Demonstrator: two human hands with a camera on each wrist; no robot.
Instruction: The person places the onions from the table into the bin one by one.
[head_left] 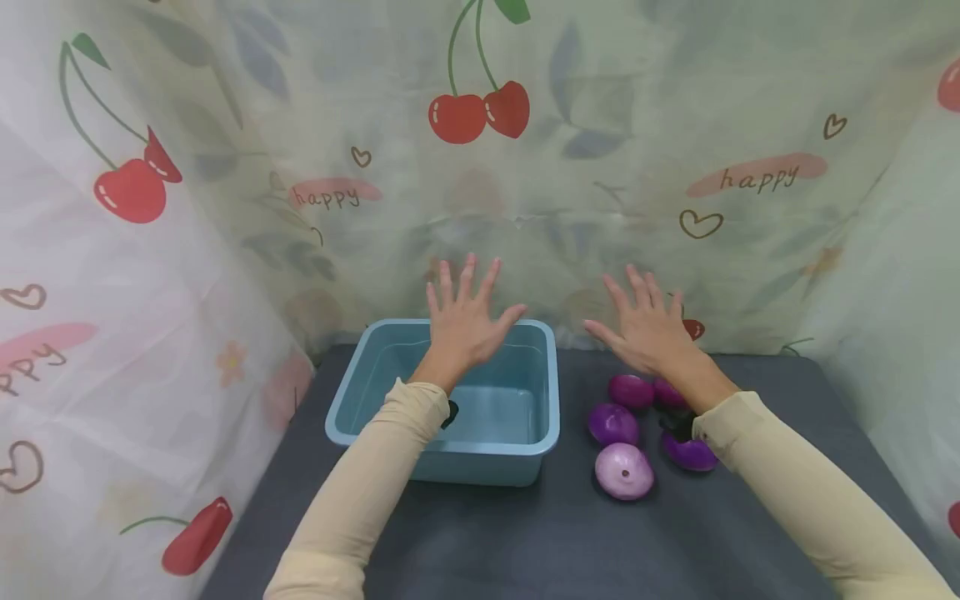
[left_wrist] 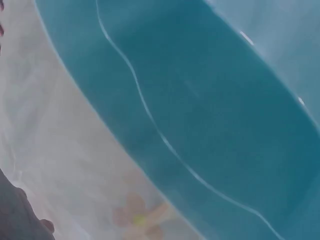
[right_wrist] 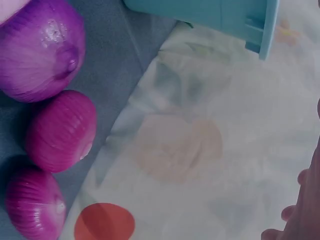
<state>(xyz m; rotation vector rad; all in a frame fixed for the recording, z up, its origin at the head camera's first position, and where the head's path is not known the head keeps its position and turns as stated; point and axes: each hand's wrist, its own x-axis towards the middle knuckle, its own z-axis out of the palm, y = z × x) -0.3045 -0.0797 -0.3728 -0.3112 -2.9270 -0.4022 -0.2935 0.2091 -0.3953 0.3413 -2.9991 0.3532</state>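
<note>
My left hand point(head_left: 467, 327) is held over the blue plastic basin point(head_left: 555, 392), fingers spread and holding nothing. To the right, my right hand point(head_left: 643, 332) hovers with its fingers spread too, just beyond a group of purple onions point(head_left: 613, 425). One paler onion point(head_left: 624, 472) lies nearest the front. Another onion point(head_left: 690, 452) is partly covered by the right wrist. In the right wrist view, onions point(right_wrist: 61, 131) line the left side, and the hand's edge point(right_wrist: 302, 200) shows at the right. The left wrist view is filled mostly by the basin's inner wall point(left_wrist: 210, 115).
A dark grey table point(head_left: 480, 542) carries the basin and the onions. Behind and at both sides hangs a pale curtain point(head_left: 525, 192) printed with cherries, hearts and leaves. Dark wrist cameras point(head_left: 677, 423) sit under the wrists.
</note>
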